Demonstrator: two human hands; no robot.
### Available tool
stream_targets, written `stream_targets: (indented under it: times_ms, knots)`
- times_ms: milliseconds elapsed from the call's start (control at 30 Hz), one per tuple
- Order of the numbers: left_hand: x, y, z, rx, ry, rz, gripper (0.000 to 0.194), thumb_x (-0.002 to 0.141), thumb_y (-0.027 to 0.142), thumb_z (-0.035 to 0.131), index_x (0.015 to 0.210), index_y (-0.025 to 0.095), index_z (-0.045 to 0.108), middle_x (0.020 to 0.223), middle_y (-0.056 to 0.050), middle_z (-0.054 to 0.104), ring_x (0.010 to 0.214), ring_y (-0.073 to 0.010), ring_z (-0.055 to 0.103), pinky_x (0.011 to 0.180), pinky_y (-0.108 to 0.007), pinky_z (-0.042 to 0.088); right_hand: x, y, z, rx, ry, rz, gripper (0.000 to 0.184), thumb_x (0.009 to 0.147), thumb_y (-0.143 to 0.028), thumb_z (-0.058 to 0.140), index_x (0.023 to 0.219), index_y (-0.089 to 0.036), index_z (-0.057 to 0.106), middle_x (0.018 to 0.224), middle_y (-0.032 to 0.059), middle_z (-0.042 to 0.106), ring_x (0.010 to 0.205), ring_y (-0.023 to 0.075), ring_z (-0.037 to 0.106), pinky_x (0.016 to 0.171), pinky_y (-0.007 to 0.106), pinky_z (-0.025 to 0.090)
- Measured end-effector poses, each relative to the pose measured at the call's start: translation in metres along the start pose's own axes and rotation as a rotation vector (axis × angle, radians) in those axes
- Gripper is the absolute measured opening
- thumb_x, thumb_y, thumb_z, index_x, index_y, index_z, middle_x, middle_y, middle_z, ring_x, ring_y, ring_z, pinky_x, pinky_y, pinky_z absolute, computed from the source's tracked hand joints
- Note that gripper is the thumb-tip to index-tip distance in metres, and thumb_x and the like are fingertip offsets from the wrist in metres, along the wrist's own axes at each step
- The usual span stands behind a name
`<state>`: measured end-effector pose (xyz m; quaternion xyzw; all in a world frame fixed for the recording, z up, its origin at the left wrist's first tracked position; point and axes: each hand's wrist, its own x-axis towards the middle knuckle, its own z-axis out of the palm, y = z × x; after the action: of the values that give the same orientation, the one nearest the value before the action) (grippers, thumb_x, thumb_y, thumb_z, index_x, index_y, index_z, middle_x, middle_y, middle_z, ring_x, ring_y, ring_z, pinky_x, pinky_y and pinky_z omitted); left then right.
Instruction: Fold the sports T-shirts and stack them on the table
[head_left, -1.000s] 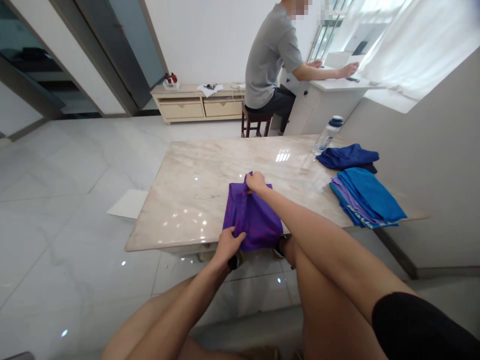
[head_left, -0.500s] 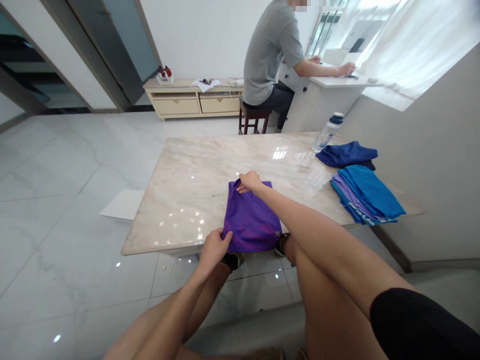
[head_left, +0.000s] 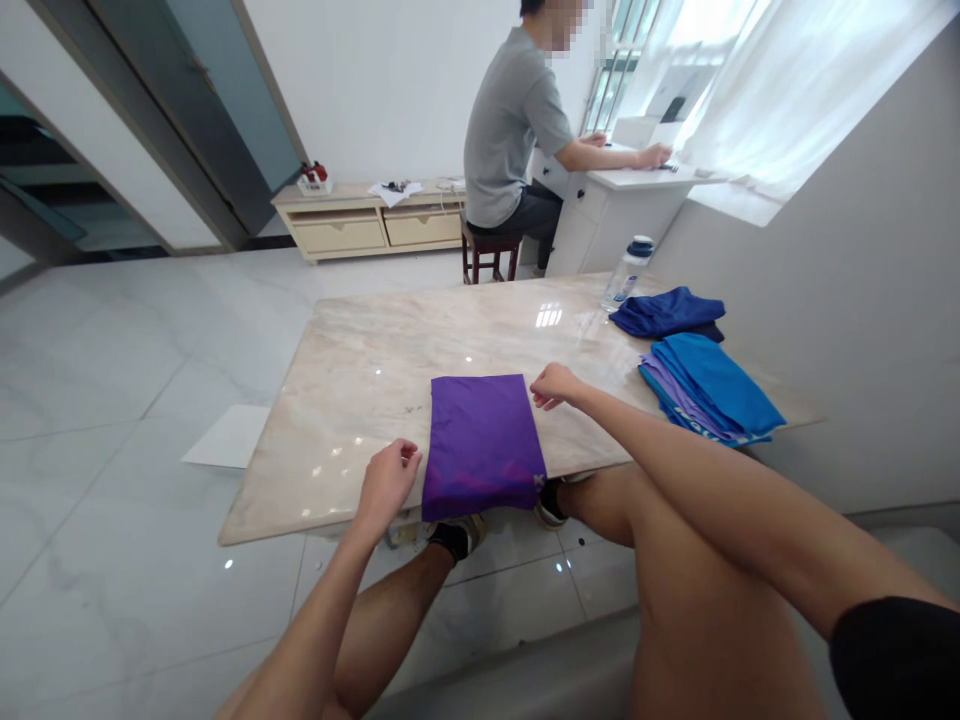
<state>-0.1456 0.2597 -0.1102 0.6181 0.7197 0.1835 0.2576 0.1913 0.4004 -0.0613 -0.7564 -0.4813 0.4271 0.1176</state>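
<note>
A folded purple garment [head_left: 484,440] lies flat in a near square at the table's front edge, its near end hanging a little over. A small pale mark shows at its lower right corner. Just off its left side is my left hand [head_left: 390,482], empty, with loosely bent fingers. My right hand [head_left: 556,386] hovers by the upper right corner, also empty and with fingers loosely curled. Neither hand appears to grip the cloth. To the right sits a stack of folded blue and lilac garments [head_left: 712,385], with a dark blue garment [head_left: 671,312] behind it.
The marble-topped table [head_left: 352,360] spans the middle. A clear bottle with a blue lid [head_left: 626,275] stands at its far right. Beyond, a person in a grey shirt [head_left: 506,130] sits on a stool [head_left: 491,255] at a white desk [head_left: 600,215]. A low cabinet [head_left: 341,236] lines the wall.
Both hands have let go of the purple garment: the left moved out to the left, the right out to the right. The garment's top now lies smoother and flatter. My view has shifted slightly.
</note>
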Motion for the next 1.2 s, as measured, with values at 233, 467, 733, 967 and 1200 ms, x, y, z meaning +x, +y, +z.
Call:
stream_targets:
  times_ms: [233,467,733,967,1200]
  knots:
    - [0.048,0.027,0.032,-0.397,-0.014,-0.279,0.024,0.09,0.034,0.073,0.108,0.02,0.068,0.097,-0.009,0.08,0.09,-0.0239,0.077,0.078,-0.03,0.056,-0.014,0.029,0.006,0.025,-0.193,0.085,0.012,0.094,-0.012,0.076,0.084,-0.007,0.072,0.069,0.0086,0.075,0.056,0.014,0.07,0.053,0.023,0.055]
    - [0.061,0.046,0.035,-0.455,-0.178,-0.449,0.047,0.072,0.059,0.09,0.084,0.02,0.067,0.058,0.001,0.061,0.057,-0.0189,0.061,0.055,-0.028,0.042,-0.022,0.036,0.028,-0.049,-0.317,0.142,0.035,0.096,-0.033,0.082,0.073,-0.013,0.065,0.053,-0.0016,0.057,0.041,0.0059,0.039,0.042,0.022,0.028]
    - [0.046,0.077,0.013,-0.422,-0.309,-0.487,0.061,0.045,0.06,0.103,0.066,0.021,0.062,0.056,0.001,0.058,0.06,-0.0177,0.056,0.055,-0.028,0.037,-0.027,0.037,0.017,-0.135,-0.245,0.04,0.029,0.085,-0.03,0.091,0.081,-0.013,0.068,0.07,0.0021,0.065,0.06,0.0143,0.059,0.056,0.026,0.045]
    - [0.035,0.11,-0.041,-0.531,-0.258,-0.254,0.064,0.045,0.069,0.097,0.083,0.02,0.082,0.098,-0.009,0.082,0.098,-0.0255,0.068,0.082,-0.033,0.05,-0.045,0.025,-0.052,0.081,-0.186,-0.231,0.022,0.093,-0.033,0.081,0.081,-0.015,0.076,0.087,0.0063,0.075,0.086,0.0168,0.066,0.069,0.024,0.047]
    - [0.017,0.137,-0.089,-0.652,0.144,0.026,0.065,0.06,0.076,0.091,0.088,0.018,0.085,0.087,-0.006,0.079,0.091,-0.0221,0.067,0.088,-0.033,0.051,-0.076,0.014,-0.101,0.293,0.084,-0.671,0.039,0.088,-0.055,0.08,0.087,-0.016,0.084,0.078,0.003,0.074,0.079,0.0187,0.063,0.073,0.028,0.047]
